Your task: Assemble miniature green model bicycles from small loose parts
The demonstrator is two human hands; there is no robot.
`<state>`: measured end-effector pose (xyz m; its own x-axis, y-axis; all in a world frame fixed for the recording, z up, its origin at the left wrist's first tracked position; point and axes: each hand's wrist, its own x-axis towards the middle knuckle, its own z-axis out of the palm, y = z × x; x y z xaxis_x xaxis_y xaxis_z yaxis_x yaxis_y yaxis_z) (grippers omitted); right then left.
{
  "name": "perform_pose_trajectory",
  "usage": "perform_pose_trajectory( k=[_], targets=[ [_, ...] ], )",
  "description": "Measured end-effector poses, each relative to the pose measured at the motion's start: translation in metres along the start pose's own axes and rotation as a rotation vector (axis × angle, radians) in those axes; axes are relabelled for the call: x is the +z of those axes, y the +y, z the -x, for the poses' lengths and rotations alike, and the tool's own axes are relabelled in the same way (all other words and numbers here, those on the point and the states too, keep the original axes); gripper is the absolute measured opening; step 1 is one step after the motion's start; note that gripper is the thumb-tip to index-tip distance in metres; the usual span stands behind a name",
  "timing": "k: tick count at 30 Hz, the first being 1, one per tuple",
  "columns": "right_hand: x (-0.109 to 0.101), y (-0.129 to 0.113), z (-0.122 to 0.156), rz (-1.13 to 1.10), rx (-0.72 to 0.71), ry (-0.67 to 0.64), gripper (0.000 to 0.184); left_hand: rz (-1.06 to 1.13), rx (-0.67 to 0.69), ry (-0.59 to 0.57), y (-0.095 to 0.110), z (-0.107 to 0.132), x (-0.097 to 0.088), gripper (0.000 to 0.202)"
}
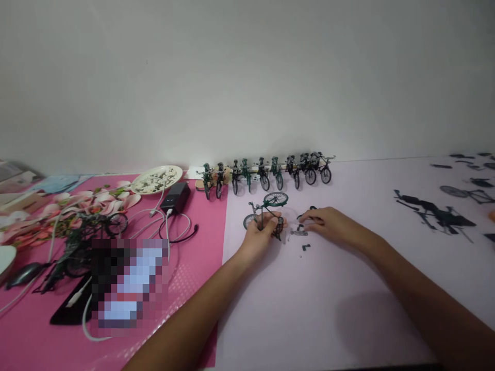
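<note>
My left hand (260,238) is closed around the frame of a dark green model bicycle (262,210), which is tipped with one spoked wheel (276,199) up and away from me. Part of its frame is hidden by my fingers. To the right, my right hand (328,224) hovers low over the white sheet, its thumb and forefinger apart and nothing visible between them. Right beneath those fingertips lie a small grey flat part (299,233) and other tiny dark pieces. Nearer to me is a little dark bent part (306,248).
Several finished model bicycles (264,180) stand in a row by the wall. Loose bicycle parts (435,214) lie at right. On the pink cover (193,309) are more bicycles (77,247), a black box (176,198) with white cables, a plate (139,189), petals and a blurred-out device.
</note>
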<state>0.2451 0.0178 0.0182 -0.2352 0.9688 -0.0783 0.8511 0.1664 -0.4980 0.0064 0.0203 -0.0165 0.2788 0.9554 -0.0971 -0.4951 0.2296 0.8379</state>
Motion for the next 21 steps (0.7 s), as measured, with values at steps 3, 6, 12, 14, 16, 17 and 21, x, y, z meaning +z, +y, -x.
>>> perform_pose_trajectory(
  k=[3, 6, 12, 14, 16, 17, 21],
  targets=[
    [0.006, -0.007, 0.0, -0.024, -0.013, -0.021, 0.031, 0.012, -0.021, -0.017, -0.002, 0.0, -0.001, 0.038],
    [0.008, -0.011, 0.0, -0.015, -0.028, -0.016, 0.03, 0.03, -0.042, -0.027, -0.004, -0.001, -0.002, 0.038],
    [0.005, -0.014, 0.002, 0.052, -0.012, 0.042, 0.031, 0.037, -0.051, -0.05, -0.007, -0.003, -0.004, 0.033],
    [0.003, -0.01, 0.002, 0.064, -0.003, 0.061, 0.032, 0.023, -0.058, -0.049, -0.008, -0.004, -0.004, 0.033],
    [0.0, -0.003, 0.002, 0.07, 0.026, 0.081, 0.031, 0.017, -0.063, -0.052, -0.008, -0.004, -0.005, 0.033],
    [-0.002, 0.0, 0.001, 0.072, 0.047, 0.098, 0.031, 0.016, -0.06, -0.054, -0.008, -0.004, -0.005, 0.033],
    [-0.01, 0.013, -0.002, 0.081, 0.138, 0.197, 0.025, -0.011, -0.049, -0.054, -0.008, -0.003, -0.003, 0.031]
  ],
)
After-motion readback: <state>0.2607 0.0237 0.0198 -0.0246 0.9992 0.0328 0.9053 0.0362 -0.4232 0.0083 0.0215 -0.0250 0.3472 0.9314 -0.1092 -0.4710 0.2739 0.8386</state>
